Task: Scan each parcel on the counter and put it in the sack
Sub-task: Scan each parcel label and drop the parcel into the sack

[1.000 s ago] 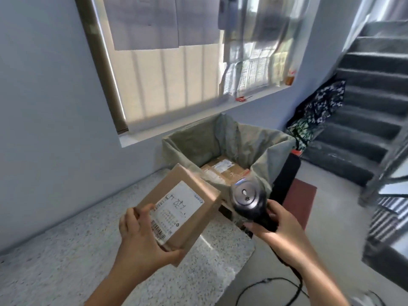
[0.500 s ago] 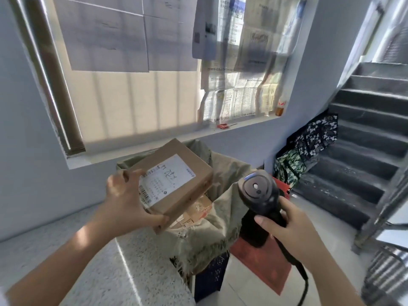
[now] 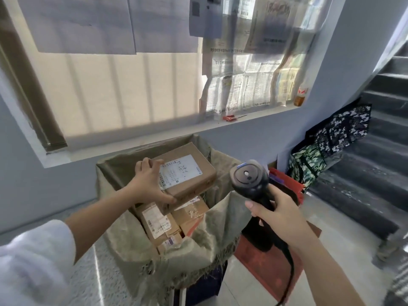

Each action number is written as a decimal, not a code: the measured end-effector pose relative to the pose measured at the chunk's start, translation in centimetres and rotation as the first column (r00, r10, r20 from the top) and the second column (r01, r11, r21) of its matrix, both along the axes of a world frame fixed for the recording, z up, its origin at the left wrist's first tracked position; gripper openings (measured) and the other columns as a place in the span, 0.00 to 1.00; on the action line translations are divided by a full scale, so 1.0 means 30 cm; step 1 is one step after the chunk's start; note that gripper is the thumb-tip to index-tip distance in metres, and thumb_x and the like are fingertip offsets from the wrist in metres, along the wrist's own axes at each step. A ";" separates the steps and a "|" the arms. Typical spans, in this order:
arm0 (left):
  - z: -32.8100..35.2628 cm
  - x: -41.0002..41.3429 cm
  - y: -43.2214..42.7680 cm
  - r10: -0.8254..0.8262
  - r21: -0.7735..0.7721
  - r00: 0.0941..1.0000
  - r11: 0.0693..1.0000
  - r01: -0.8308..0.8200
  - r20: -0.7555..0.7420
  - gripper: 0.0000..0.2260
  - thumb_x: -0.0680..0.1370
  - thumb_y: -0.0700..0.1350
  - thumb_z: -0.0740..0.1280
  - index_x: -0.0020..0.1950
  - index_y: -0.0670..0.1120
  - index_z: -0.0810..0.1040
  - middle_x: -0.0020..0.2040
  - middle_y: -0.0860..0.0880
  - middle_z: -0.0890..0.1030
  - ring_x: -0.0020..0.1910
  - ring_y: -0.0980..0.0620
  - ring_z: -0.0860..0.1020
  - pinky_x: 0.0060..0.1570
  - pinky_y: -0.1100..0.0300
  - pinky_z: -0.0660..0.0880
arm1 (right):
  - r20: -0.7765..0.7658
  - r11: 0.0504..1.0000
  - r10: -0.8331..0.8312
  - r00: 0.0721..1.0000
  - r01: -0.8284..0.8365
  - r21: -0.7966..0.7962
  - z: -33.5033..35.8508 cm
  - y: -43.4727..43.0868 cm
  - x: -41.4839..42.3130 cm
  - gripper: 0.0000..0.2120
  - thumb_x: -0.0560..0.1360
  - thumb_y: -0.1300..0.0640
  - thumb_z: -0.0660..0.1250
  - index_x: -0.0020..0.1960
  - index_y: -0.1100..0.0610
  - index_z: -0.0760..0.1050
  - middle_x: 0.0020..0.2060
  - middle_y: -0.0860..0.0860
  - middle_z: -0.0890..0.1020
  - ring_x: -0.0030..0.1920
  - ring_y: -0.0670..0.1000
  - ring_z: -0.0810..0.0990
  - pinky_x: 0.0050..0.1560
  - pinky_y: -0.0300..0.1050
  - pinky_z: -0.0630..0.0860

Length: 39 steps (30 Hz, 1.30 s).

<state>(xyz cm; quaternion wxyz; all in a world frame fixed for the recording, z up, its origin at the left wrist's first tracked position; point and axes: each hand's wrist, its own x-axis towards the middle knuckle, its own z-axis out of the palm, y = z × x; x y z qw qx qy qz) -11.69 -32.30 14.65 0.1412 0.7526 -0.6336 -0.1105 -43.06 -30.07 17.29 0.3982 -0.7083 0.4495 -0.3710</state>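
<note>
Over the sack [image 3: 123, 228] of boxes [image 3: 159, 224], left hand [image 3: 148, 184] grips a parcel [image 3: 194, 175], right hand [image 3: 280, 217] grips the scanner [image 3: 249, 180].

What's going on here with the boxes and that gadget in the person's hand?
A person is packing parcels into a sack. Their left hand holds a brown cardboard parcel with a white label, just over the open sack, above several boxes already inside. Their right hand grips a black corded scanner beside it. The parcel has not been let go yet.
</note>
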 end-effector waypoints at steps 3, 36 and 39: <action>-0.073 0.025 -0.140 -0.019 0.030 1.000 0.999 0.020 -0.025 0.51 0.60 0.60 0.77 0.74 0.50 0.51 0.69 0.46 0.54 0.72 0.42 0.46 0.71 0.44 0.52 | -0.012 0.999 0.036 0.999 -0.036 0.029 -0.035 -0.146 0.051 0.14 0.70 0.55 0.72 0.54 0.47 0.74 0.44 0.43 0.82 0.40 0.36 0.79 0.41 0.29 0.72; -0.724 0.165 -0.757 0.044 0.415 0.996 0.907 -0.074 0.080 0.45 0.71 0.55 0.71 0.77 0.55 0.43 0.75 0.43 0.33 0.74 0.41 0.32 0.73 0.49 0.52 | -0.019 0.942 0.156 0.988 -0.143 0.303 -0.307 -0.807 0.221 0.08 0.69 0.58 0.73 0.46 0.50 0.77 0.40 0.42 0.83 0.40 0.39 0.80 0.40 0.29 0.72; -0.734 0.166 -0.751 0.029 0.431 0.996 0.900 -0.061 0.080 0.46 0.71 0.57 0.71 0.77 0.56 0.40 0.75 0.43 0.31 0.73 0.41 0.31 0.73 0.49 0.52 | -0.020 0.938 0.154 0.988 -0.139 0.319 -0.311 -0.807 0.230 0.08 0.69 0.55 0.73 0.46 0.50 0.77 0.38 0.43 0.83 0.38 0.40 0.79 0.39 0.34 0.72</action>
